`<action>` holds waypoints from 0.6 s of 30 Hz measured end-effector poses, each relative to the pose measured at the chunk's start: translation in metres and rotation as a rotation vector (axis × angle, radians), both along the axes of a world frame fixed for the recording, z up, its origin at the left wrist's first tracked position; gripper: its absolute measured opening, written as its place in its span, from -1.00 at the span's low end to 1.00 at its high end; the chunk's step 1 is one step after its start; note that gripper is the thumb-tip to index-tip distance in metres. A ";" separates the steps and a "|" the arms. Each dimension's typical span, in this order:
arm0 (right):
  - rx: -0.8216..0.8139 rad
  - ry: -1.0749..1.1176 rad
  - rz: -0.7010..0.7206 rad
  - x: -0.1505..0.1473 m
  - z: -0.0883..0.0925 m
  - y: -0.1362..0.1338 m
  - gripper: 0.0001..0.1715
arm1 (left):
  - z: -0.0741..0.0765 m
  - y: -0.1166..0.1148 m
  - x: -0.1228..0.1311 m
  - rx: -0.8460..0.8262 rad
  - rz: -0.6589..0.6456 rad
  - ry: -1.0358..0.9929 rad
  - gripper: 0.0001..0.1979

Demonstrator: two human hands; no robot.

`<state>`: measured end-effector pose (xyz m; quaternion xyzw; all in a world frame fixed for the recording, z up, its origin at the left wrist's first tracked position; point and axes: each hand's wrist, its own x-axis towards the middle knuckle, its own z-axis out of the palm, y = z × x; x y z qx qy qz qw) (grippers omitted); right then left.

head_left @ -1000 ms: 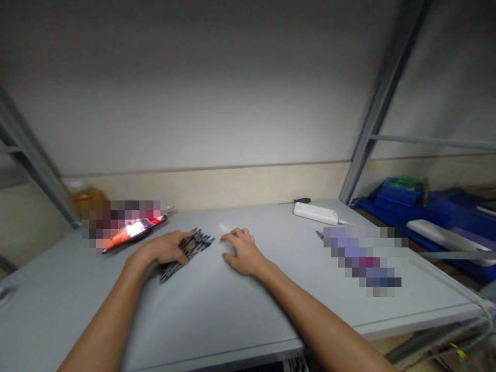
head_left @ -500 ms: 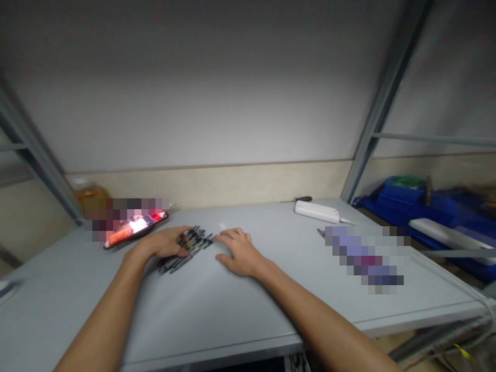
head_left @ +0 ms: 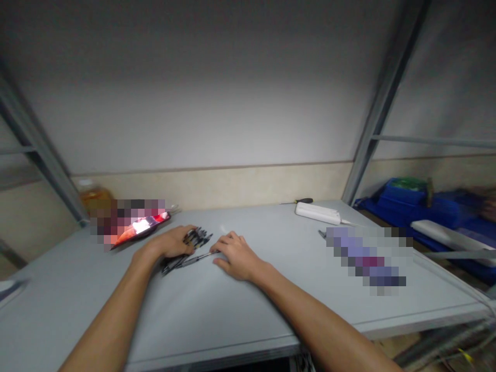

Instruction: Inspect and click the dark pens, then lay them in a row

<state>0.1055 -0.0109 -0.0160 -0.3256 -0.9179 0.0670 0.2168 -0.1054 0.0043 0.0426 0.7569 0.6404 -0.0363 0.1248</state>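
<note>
Pens point(head_left: 199, 237) lie bunched on the table point(head_left: 209, 315) left of centre, the left hand point(head_left: 175, 242) half-closed around them, while the right hand point(head_left: 236, 256), loosely bent, touches the right end of a single pen point(head_left: 192, 260), whether pinching it I cannot tell.

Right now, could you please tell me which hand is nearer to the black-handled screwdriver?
Right. The right hand is to the left of the black-handled screwdriver, on its near side, apart from it. The left hand is farther left, on the pen-like items.
</note>
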 end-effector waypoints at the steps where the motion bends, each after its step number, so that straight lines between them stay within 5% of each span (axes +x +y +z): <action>1: 0.004 0.003 -0.004 0.000 0.001 0.001 -0.75 | 0.000 0.000 0.000 0.001 0.005 -0.008 -0.29; 8: -0.001 -0.033 -0.050 0.004 0.006 0.005 -0.83 | -0.004 0.003 -0.005 0.014 0.003 -0.016 -0.36; 18: -0.027 -0.086 -0.204 0.016 0.014 0.009 -0.78 | -0.009 0.004 0.000 0.043 0.021 0.034 -0.20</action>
